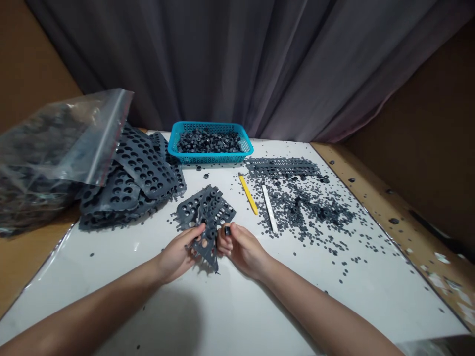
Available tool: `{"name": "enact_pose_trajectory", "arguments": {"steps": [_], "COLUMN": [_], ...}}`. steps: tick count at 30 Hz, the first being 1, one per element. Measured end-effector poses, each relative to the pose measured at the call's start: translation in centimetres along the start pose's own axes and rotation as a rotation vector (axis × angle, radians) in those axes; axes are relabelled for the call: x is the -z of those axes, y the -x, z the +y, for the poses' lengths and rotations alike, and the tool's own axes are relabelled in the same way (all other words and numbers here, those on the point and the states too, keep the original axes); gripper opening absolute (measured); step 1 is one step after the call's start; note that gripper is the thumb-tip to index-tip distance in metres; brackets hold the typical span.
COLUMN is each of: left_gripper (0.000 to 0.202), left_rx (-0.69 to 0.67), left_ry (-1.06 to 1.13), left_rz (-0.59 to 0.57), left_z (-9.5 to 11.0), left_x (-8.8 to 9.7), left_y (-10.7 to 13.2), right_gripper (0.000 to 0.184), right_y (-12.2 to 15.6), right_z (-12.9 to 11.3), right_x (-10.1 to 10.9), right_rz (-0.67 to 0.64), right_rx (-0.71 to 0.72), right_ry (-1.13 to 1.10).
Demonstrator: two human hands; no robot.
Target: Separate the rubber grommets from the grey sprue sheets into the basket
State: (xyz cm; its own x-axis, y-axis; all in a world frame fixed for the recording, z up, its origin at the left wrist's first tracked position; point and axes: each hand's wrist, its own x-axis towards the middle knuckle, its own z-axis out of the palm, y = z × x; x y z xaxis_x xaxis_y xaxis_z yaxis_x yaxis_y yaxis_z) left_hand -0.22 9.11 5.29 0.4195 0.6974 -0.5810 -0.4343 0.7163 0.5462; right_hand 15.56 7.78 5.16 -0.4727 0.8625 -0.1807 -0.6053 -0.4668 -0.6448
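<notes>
My left hand point(181, 253) is closed on a dark grey rubber sheet point(210, 210) full of round holes, its thumb pressed on top. The sheet is bent, with ragged edges; its far part reaches the white tabletop. Just right of it, my right hand point(239, 247) pinches a small black rubber piece point(227, 230) between thumb and curled fingers. The piece's full shape is partly hidden by the fingertips. Beyond the hands stands a blue plastic basket point(211, 158) holding many small black rubber pieces.
Holed rubber sheets point(122, 190) are piled at left beside a clear zip bag point(100, 143) of dark pieces. A yellow cutter-like tool point(248, 194) and a white stick point(269, 209) lie near scattered grey discs point(297, 210). Another holed strip point(284, 167) lies behind them.
</notes>
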Motion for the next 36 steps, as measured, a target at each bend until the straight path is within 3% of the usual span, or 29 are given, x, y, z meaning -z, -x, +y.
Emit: {"name": "enact_pose_trajectory", "arguments": {"steps": [3, 6, 15, 19, 22, 28, 33, 36], "left_gripper": [0.019, 0.019, 0.027, 0.020, 0.017, 0.046, 0.046, 0.046], "left_rx": [0.026, 0.051, 0.070, 0.057, 0.020, -0.072, -0.178, -0.200], "left_ry": [0.046, 0.051, 0.037, 0.035, 0.002, -0.292, -0.558, -0.568], "left_rz": [0.054, 0.095, 0.252, 0.190, 0.093, -0.002, -0.106, -0.111], "left_z": [0.2, 0.4, 0.9, 0.6, 0.3, -0.5, -1.4, -1.8], "left_x": [-0.1, -0.4, -1.3, -0.8, -0.5, -0.6, 0.6, 1.2], "left_y": [0.0, 0.1, 0.3, 0.2, 0.2, 0.5, 0.3, 0.1], "right_gripper": [0.041, 0.039, 0.049, 0.032, 0.011, 0.013, 0.028, 0.029], "right_y": [-0.2, 0.0, 1.3, 1.6, 1.6, 1.7, 2.5, 2.6], "right_z": [-0.6, -1.8, -4.0, -3.6, -2.6, -0.9, -1.1, -1.4], "right_x": [0.1, 0.2, -0.3, -0.2, -0.3, -0.9, -1.8, -2.1], "right_rz": [0.086, 0.109, 0.066, 0.052, 0.124, 0.203, 0.115, 0.058], "right_rx": [-0.073, -0.025, 0.071, 0.093, 0.044, 0.033, 0.120, 0.164], "right_ry": [-0.179, -0.294, -0.153, 0.092, 0.264, 0.397, 0.983, 1.152]}}
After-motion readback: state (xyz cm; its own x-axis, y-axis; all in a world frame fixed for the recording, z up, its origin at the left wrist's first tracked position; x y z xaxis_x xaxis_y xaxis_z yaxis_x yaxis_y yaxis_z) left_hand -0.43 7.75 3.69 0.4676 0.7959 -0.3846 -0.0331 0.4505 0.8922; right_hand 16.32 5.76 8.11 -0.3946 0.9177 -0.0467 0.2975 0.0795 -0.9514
